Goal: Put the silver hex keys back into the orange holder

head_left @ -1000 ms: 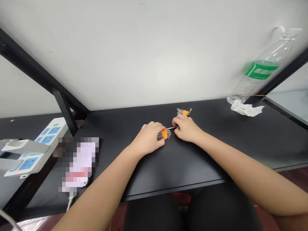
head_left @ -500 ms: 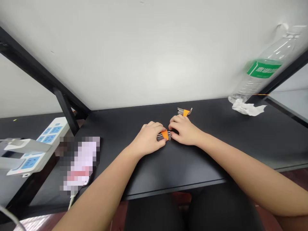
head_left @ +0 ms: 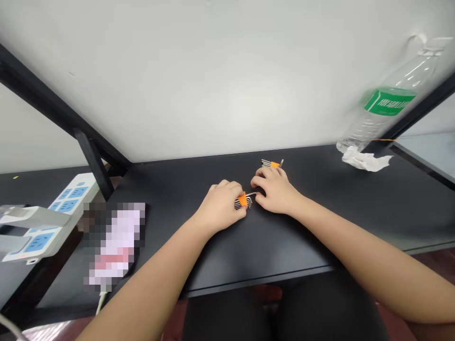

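My left hand (head_left: 222, 206) is closed around a hex key set (head_left: 242, 199), an orange holder with several metal L-shaped keys, low over the black desk. Its thumb and fingers grip the holder from the left, hiding part of the keys. One hex key (head_left: 251, 193) sticks out farther right than the others, its end reaching the fingertips of my right hand (head_left: 273, 192), which pinch it. Behind the right hand lies a second hex key set (head_left: 274, 164) with an orange holder, partly covered by that hand's knuckles.
A clear plastic bottle (head_left: 389, 102) with a green label stands at the back right against the wall, beside crumpled tissue (head_left: 368, 160). On the left are a pixelated phone-like object (head_left: 117, 241) with a cable, a white power strip (head_left: 67, 203) and a black metal frame (head_left: 92, 158).
One hex key has slid out to the right from the holder in my left hand. My right hand has shifted slightly right, away from the holder.
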{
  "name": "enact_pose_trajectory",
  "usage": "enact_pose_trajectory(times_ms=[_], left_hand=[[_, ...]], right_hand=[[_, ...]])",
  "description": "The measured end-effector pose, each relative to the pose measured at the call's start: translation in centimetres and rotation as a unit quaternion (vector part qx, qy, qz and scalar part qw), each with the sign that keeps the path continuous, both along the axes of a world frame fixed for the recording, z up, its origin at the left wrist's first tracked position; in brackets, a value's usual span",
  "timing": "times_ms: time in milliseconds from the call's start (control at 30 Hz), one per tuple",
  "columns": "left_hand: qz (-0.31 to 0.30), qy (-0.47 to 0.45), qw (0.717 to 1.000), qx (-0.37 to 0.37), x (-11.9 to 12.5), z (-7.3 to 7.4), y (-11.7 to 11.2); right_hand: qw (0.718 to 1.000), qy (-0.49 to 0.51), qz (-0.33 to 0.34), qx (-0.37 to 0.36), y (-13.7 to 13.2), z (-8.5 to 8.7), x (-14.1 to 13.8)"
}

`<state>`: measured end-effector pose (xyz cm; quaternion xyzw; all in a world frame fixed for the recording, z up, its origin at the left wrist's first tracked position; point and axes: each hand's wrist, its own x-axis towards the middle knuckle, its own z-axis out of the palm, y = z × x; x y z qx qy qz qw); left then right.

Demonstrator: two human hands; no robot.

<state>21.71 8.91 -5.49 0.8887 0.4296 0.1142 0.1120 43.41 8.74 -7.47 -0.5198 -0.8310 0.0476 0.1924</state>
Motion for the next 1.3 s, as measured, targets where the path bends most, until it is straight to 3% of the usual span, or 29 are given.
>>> enact_pose_trajectory(times_ms=[200, 400, 467, 667, 933, 1067, 1167, 1300], left_hand=[[-0.004, 0.003, 1.0, 0.009, -0.2, -0.2, 0.2], [-0.003, -0.008, 1.0, 0.004, -0.4, -0.3, 0.3], [-0.003, -0.011, 1.0, 0.006, -0.4, -0.2, 0.3], [0.004, -0.02, 1.0, -0.006, -0.6, -0.1, 0.2], [0.02, -0.038, 0.999, -0.015, -0.6, -0.1, 0.3], [0.012, -0.035, 0.999, -0.008, -0.6, -0.2, 0.4], [0.005, -0.029, 1.0, -0.005, -0.5, -0.3, 0.4], [0.008, -0.024, 1.0, -0.002, -0.3, -0.3, 0.3]], right_hand=[[0.999, -0.011, 0.034, 0.008, 0.0, -0.2, -0.2], [0.995, -0.043, -0.084, -0.021, 0.6, -0.2, 0.8], [0.994, -0.044, -0.093, -0.03, 0.8, -0.2, 1.3], [0.998, -0.005, -0.035, -0.052, 1.3, -0.7, 1.8], [0.999, 0.006, -0.027, -0.029, 1.5, -0.8, 1.8], [1.0, 0.002, 0.013, 0.018, 0.5, 0.0, 0.6], [0.999, 0.0, 0.042, 0.005, -0.3, 0.2, -0.6], [0.999, -0.012, 0.028, -0.013, -0.7, 0.1, -1.6]])
